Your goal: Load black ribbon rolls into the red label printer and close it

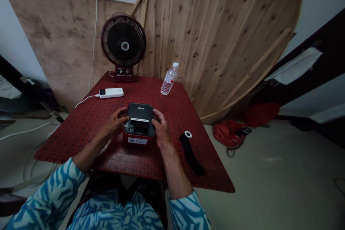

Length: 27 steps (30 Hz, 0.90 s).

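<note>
A small black and red label printer (pixel 139 111) rests on the table in front of me, with a slot in its top and a printed sticker on its near side. My left hand (pixel 118 120) grips its left edge, the thumb on top. On the opposite edge my right hand (pixel 161 126) holds it the same way, thumb near the slot. Off to the right lies a strip of black ribbon (pixel 192 156), with a small white ring-like roll (pixel 188 134) at its far end.
The table (pixel 88 125) has a dark red patterned cover. Toward its back stand a round fan (pixel 124 41) and a water bottle (pixel 169 79); a white power bank (pixel 111 93) with a cable lies at the left. A red bag (pixel 228 134) sits on the floor at right.
</note>
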Each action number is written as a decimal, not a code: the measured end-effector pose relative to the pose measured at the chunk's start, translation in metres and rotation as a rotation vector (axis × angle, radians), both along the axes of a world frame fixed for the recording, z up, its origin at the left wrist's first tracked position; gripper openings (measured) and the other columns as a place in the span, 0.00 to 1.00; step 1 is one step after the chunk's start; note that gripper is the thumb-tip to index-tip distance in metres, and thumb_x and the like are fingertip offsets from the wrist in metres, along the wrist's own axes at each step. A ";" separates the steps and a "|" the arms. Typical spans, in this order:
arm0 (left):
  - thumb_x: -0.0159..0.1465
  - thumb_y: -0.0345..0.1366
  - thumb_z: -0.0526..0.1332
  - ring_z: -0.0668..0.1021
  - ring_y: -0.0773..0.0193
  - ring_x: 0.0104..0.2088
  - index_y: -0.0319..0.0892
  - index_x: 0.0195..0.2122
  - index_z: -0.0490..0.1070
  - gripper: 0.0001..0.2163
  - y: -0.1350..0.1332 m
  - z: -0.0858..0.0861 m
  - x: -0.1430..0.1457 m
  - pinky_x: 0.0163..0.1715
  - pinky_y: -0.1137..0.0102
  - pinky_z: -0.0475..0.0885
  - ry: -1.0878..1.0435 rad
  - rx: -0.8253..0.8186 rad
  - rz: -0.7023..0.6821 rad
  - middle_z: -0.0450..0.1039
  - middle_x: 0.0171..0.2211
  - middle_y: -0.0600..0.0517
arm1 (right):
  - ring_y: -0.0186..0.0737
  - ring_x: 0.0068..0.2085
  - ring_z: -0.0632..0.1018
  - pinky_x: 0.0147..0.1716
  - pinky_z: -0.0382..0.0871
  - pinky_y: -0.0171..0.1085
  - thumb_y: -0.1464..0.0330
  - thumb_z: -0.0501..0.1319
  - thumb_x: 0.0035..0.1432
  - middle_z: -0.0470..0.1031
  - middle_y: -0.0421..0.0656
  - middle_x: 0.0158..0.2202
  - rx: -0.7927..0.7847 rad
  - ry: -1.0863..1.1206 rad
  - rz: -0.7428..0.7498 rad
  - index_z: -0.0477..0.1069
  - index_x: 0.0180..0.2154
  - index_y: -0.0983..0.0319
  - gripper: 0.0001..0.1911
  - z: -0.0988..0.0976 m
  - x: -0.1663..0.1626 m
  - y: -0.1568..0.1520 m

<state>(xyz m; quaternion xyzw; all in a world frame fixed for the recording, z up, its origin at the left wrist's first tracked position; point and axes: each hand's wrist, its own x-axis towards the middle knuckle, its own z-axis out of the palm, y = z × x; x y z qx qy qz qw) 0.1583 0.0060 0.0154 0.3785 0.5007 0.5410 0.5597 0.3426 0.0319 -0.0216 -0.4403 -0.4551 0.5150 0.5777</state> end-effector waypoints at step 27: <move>0.50 0.29 0.60 0.79 0.56 0.42 0.44 0.59 0.63 0.32 -0.008 -0.031 -0.006 0.36 0.67 0.75 -0.175 0.075 -0.136 0.72 0.52 0.44 | 0.43 0.51 0.73 0.50 0.65 0.42 0.52 0.49 0.59 0.73 0.45 0.50 0.032 0.109 -0.192 0.69 0.50 0.59 0.25 -0.054 -0.019 -0.010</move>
